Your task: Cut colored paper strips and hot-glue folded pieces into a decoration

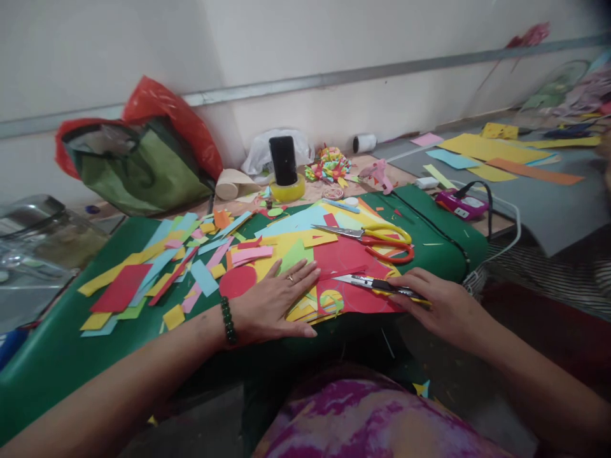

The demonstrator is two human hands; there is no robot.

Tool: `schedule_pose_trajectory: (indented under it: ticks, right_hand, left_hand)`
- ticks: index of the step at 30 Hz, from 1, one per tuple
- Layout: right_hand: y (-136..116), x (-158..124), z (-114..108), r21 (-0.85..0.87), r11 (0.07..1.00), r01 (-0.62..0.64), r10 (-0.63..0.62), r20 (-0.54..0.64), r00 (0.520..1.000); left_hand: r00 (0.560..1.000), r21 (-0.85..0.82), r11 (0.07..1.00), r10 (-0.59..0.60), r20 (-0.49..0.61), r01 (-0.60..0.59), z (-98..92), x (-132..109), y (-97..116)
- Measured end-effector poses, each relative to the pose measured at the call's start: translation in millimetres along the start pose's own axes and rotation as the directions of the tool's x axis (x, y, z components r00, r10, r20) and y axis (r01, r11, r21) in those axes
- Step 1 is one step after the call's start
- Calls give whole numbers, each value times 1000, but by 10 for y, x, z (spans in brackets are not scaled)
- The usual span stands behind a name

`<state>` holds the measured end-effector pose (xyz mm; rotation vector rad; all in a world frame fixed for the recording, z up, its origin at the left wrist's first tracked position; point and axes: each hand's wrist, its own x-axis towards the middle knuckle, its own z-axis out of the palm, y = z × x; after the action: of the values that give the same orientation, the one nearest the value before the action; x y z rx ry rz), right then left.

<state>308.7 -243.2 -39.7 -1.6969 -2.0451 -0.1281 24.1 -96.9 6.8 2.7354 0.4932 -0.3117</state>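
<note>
My left hand [272,296] lies flat with fingers stretched over red, yellow and green paper near the front edge of the green mat. In my right hand [434,299] is a utility knife [367,283], its blade pointing left, low over a red sheet [334,257]. Whether the blade touches the paper I cannot tell. A narrow red strip lies beside the blade. Just beyond the knife rest scissors [367,238] with yellow and red handles, their blades apart. A red paper circle [237,281] sits to the left of my left hand.
Coloured paper scraps [124,286] cover the left of the green mat [52,369]. Behind stand a phone [283,160], a yellow tape roll [287,189], a pink glue gun [379,175] and a green bag [143,165]. A purple power strip [461,205] with cables lies right.
</note>
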Motion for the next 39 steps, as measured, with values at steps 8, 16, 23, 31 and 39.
schedule_pose_trajectory:
  ticks: [8,16,23,31,39]
  right_hand:
    - [-68,72,23,-22,999,32,-32,-21,999]
    - [-79,69,41,-28,997,67,-68,-38,997]
    - [-113,80,55,-23,999,45,-45,-20,999]
    - [-195,126,74,-11,999,53,-53,13,998]
    - [-193,117,92,-14,998,55,-55,3,998]
  left_hand:
    - [1000,3,1000,-11,-3,11,81,5,11]
    - [1000,-1,1000,-5,-19,5,103,3,-3]
    - [999,-1,1000,19,-43,-19,119,6,-20]
    - [999,5,1000,16,-45,-16,127,10,-9]
    - [1000,-44,999,1,-29,-3,74,-95,-79]
